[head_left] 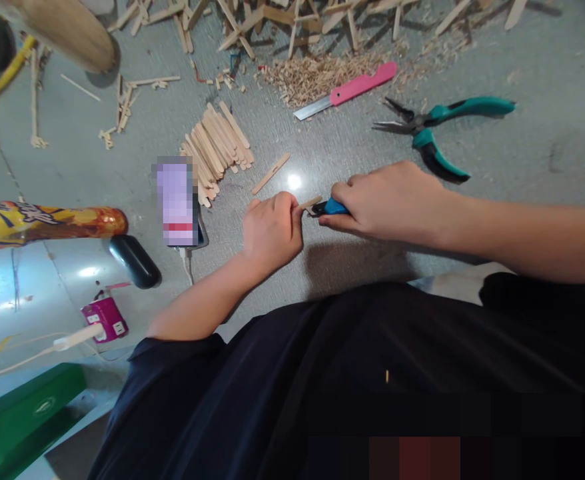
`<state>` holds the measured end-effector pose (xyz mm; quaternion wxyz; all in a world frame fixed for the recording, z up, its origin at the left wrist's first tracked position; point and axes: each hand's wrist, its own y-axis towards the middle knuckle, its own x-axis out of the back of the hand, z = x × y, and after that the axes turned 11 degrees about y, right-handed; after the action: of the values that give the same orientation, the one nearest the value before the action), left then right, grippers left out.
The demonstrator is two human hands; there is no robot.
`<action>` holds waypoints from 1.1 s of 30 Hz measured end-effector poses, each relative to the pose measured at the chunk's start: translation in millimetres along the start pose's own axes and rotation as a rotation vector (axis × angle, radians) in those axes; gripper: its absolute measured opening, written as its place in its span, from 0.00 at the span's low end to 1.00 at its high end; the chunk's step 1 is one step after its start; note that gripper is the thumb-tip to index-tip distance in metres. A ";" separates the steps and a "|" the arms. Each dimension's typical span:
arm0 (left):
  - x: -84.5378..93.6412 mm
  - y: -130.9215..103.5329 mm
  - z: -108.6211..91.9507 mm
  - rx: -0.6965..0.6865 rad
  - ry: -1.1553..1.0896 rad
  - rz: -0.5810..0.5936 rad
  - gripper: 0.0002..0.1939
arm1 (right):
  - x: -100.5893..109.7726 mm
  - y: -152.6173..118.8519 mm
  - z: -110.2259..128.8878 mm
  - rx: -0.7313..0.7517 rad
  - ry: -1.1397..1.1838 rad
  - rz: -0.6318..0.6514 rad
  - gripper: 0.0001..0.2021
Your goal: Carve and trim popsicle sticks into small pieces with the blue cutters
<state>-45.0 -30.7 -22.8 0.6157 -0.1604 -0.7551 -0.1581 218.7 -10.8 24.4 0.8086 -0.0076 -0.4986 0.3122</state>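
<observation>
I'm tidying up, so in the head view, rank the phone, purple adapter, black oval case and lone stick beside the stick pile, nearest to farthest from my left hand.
From your left hand:
1. Lone stick, just beyond it.
2. Phone, to its left.
3. Black oval case, farther left.
4. Purple adapter, farthest, lower left.

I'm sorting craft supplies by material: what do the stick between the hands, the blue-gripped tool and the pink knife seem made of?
Stick: probably bare wood, matte; pale tan, no paint showing.
Blue-gripped tool: dark head, likely metal; grip perhaps plastic or rubber, mostly hidden by the right hand.
Pink knife: handle likely plastic, evenly coloured; blade seemingly smooth metal, silvery grey.
</observation>
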 end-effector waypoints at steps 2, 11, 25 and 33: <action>-0.1 0.3 1.1 -0.004 -0.008 0.009 0.22 | -0.6 0.1 0.1 0.007 0.009 -0.006 0.27; 0.4 3.0 7.9 -0.054 0.001 0.017 0.20 | -5.5 5.0 -2.1 0.043 0.034 -0.034 0.29; 6.4 4.3 13.3 -0.004 -0.005 0.042 0.22 | -2.9 5.2 8.1 -0.020 -0.016 -0.026 0.34; 14.3 6.3 11.3 0.044 -0.001 0.145 0.21 | 9.0 6.7 17.2 -0.051 -0.188 0.096 0.38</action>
<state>-54.8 -19.5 -10.7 0.6286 -0.2010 -0.7451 -0.0965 204.2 -5.9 38.2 0.7419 -0.0229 -0.5791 0.3372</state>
